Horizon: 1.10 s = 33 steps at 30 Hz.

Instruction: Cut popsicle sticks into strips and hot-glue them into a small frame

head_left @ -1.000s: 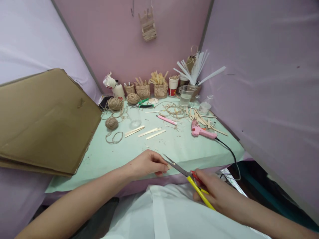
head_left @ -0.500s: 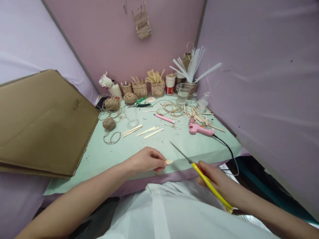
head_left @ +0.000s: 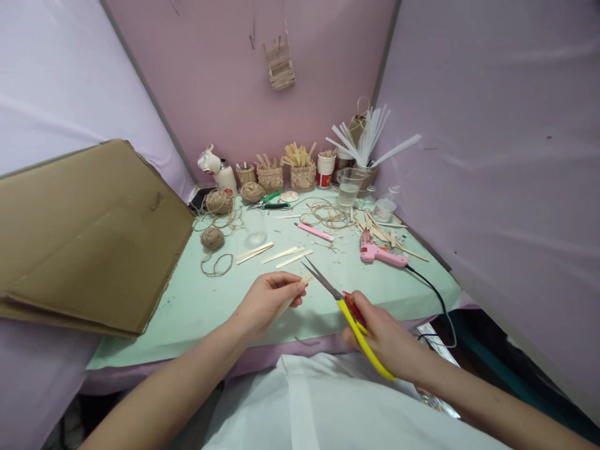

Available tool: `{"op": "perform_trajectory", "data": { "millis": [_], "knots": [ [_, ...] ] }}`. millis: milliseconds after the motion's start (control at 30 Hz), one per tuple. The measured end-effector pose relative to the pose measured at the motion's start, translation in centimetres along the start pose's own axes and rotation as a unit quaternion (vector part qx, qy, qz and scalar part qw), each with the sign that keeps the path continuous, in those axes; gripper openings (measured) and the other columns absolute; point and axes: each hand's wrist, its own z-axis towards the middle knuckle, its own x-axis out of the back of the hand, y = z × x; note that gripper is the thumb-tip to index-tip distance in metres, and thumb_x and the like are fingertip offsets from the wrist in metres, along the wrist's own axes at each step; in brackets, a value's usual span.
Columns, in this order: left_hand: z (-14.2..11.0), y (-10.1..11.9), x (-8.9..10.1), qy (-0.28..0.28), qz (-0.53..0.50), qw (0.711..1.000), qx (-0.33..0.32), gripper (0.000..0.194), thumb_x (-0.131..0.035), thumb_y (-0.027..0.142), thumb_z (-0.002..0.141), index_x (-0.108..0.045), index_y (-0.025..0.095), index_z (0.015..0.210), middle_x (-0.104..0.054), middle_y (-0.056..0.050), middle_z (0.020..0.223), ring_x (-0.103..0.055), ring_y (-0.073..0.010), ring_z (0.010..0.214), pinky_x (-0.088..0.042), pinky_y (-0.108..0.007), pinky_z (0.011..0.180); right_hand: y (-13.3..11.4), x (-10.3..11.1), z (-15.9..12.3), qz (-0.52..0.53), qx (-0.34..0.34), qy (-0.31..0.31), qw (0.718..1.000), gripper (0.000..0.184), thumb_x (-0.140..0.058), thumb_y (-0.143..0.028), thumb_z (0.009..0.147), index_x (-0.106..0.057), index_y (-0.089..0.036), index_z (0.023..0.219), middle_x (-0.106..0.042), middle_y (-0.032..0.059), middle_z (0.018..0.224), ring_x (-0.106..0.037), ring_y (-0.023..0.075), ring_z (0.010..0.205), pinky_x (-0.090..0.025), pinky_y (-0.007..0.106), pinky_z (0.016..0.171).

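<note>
My left hand [head_left: 276,299] pinches a short pale wooden craft stick [head_left: 306,279] between thumb and fingertips; most of the stick is hidden in the hand. Opposite it, my right hand [head_left: 375,328] grips yellow-handled scissors [head_left: 349,312] that also show red at the handle. The slim blades point up and left, slightly parted, with their tips beside the stick's end. Whether they touch the stick, I cannot tell. Just beyond the hands, several loose craft sticks [head_left: 283,254] lie on the pale green table [head_left: 187,319].
A pink glue gun [head_left: 382,255] with a black cord lies at right, near scattered stick pieces [head_left: 375,228]. A pink cutter [head_left: 314,232], twine balls [head_left: 212,238], a clear cup [head_left: 254,228] and green pliers [head_left: 274,203] lie farther back. Large cardboard [head_left: 94,237] leans at left.
The scissors have come left and up to the stick, and their blades now show apart. My left hand has risen slightly with the stick. The whole view has shifted a little.
</note>
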Motion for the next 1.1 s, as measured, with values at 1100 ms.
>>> {"op": "perform_trajectory", "data": {
  "millis": [1100],
  "knots": [
    [-0.8,-2.1,-0.7,0.043,0.035,0.997,-0.044,0.014,-0.071,0.028,0.066,-0.069,0.015,0.071,-0.062,-0.002,0.065,-0.055,-0.0109,0.06,-0.043,-0.023,0.061,0.6,-0.7,-0.2,-0.049,0.001,-0.015,0.999,0.017,-0.043,-0.033,0.085,-0.03,-0.024,0.079,-0.063,-0.0011,0.077,-0.049,0.0147,0.06,-0.028,0.024,0.056]
  ]
}}
